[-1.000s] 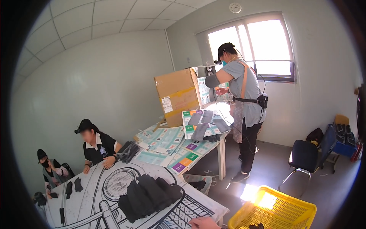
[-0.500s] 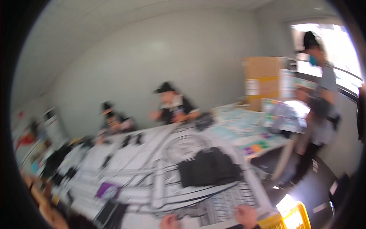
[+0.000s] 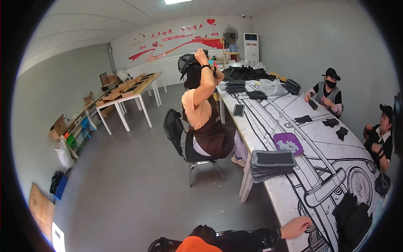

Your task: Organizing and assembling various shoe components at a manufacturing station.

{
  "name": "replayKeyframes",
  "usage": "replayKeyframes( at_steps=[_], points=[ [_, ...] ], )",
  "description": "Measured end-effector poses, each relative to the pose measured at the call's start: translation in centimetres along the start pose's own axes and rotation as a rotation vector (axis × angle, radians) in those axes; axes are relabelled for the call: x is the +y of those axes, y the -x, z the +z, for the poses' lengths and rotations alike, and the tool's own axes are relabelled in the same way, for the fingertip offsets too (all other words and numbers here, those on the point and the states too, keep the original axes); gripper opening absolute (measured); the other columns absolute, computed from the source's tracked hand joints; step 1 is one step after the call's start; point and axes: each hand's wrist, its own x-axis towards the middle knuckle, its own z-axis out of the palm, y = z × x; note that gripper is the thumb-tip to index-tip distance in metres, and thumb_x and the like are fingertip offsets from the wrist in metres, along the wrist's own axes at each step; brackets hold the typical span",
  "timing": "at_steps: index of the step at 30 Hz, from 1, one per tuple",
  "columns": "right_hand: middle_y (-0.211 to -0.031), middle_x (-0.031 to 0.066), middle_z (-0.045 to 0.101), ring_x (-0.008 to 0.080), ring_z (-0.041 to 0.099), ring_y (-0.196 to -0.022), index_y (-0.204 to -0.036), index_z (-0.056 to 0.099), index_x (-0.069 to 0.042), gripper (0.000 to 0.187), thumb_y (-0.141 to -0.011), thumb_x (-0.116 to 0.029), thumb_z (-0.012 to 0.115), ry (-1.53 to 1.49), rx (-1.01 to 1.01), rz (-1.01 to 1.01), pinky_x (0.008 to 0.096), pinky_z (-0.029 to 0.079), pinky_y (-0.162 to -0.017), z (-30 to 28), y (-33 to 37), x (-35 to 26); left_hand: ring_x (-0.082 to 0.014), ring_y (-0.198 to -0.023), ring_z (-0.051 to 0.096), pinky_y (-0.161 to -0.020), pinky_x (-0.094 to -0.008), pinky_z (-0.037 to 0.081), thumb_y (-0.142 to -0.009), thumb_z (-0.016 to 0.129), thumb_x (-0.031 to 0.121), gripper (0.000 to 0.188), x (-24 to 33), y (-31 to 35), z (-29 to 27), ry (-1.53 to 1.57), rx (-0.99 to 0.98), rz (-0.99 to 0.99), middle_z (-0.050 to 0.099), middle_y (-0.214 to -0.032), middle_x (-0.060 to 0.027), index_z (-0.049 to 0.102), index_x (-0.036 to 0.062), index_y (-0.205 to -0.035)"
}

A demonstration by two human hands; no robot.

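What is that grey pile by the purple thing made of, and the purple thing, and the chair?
The grey stack looks like soft fabric or felt: matte, edges sagging a little. The purple tray seems to be plastic, smooth with a raised rim. The chair has thin shiny legs, probably metal, and a dark back that may be mesh.

Seen at the lower edge: one bare hand (image 3: 296, 227) with a dark band at the wrist, a black sleeve (image 3: 247, 238) with a wrinkled, slightly shiny surface running along the forearm, and a patch of bright orange garment (image 3: 197, 245) beneath it.
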Motion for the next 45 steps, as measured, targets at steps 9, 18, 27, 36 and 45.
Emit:
replayKeyframes(
  at_steps=[9,18,27,36,45],
  points=[
    [-0.095,0.0192,0.074,0.0351,0.068,-0.083,-0.107,0.074,0.001,0.024,-0.099,-0.019,0.064,-0.215,-0.451,-0.029,0.0432,0.053,-0.079,-5.2,-1.4,-5.9,-0.0368,-0.097,0.068,-0.086,-0.0433,0.055,-0.09,0.061,0.004,0.022,-0.4,-0.2,-1.3,-0.074,-0.04,0.028,0.07,-0.104,-0.0165,0.069,0.0055,-0.11],
    [-0.161,0.0257,0.037,0.048,0.034,-0.15,-0.148,0.052,-0.009,0.071,-0.08,-0.017,0.074,-0.506,-0.346,-0.703,0.0558,0.033,-0.119,-7.5,0.9,-12.8,-0.0233,-0.074,0.067,-0.066,-0.0321,0.052,-0.094,0.065,0.008,0.012,0.8,-1.1,-1.0,-0.007,-0.119,-0.089,0.07,-0.088,-0.0101,0.073,0.0051,-0.102],
    [-0.147,0.0243,0.053,0.0438,0.052,-0.135,-0.132,0.064,-0.009,0.051,-0.082,-0.015,0.072,-0.467,-0.132,-0.595,0.0516,0.048,-0.105,-7.7,0.1,-13.5,-0.0194,-0.07,0.067,-0.063,-0.0298,0.052,-0.095,0.064,0.006,0.011,0.5,-0.6,-1.2,-0.002,-0.102,-0.085,0.068,-0.087,-0.0092,0.072,0.0038,-0.102],
    [-0.149,0.0292,0.047,0.0388,0.063,-0.122,-0.136,0.063,-0.006,0.059,-0.078,-0.007,0.076,-0.49,-0.18,-0.482,0.0468,0.052,-0.102,-6.7,0.1,-12.4,-0.0171,-0.067,0.064,-0.061,-0.0284,0.051,-0.096,0.064,0.006,0.011,0.7,-0.6,-1.4,0.017,-0.112,-0.072,0.068,-0.087,-0.0081,0.072,0.0029,-0.103],
    [-0.145,0.0209,0.053,0.0351,0.062,-0.121,-0.129,0.068,-0.007,0.052,-0.078,-0.004,0.075,-0.538,-0.235,-0.38,0.0428,0.053,-0.098,-4.9,0.5,-10.9,-0.0132,-0.078,0.066,-0.071,-0.027,0.052,-0.098,0.063,0.004,0.014,-0.5,-0.8,-1.6,0.146,-0.048,-0.108,0.071,-0.092,-0.0064,0.069,0.0014,-0.109]
  ],
)
